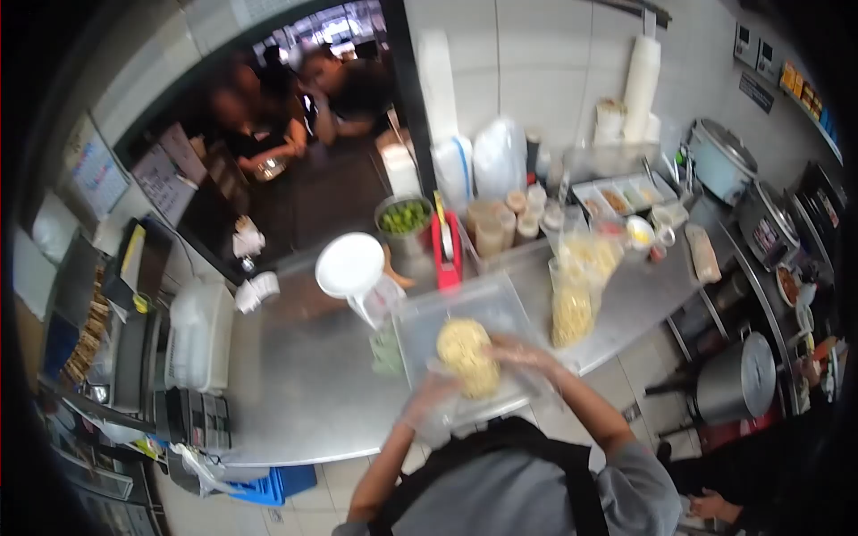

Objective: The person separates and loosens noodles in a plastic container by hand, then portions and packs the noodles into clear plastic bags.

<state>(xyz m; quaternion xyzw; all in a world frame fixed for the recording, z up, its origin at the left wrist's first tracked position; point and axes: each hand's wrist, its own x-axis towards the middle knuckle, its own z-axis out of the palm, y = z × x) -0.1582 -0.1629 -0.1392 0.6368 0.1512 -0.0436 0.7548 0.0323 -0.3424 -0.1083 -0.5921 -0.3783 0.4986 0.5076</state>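
A clump of yellow noodles (469,357) lies over a translucent plastic tray (420,322) at the counter's front edge. From the left, my left hand (436,393), blurred and in what looks like a clear plastic glove, grips the clump low down. My right hand (523,355) is curved against its right side, fingers on the noodles. Clear bags of similar yellow noodles (572,313) stand just to the right of the tray. Behind the tray are a red tape dispenser (448,255) and a round white lid or plate (349,265) on a scale-like stand.
A metal pot of green vegetables (404,219) stands by the serving window, where people sit beyond. Cups (500,223) and a condiment tray (626,195) line the wall. A rice cooker (722,159) and a large stockpot (737,380) are at right. A co-worker's hand (710,506) shows lower right.
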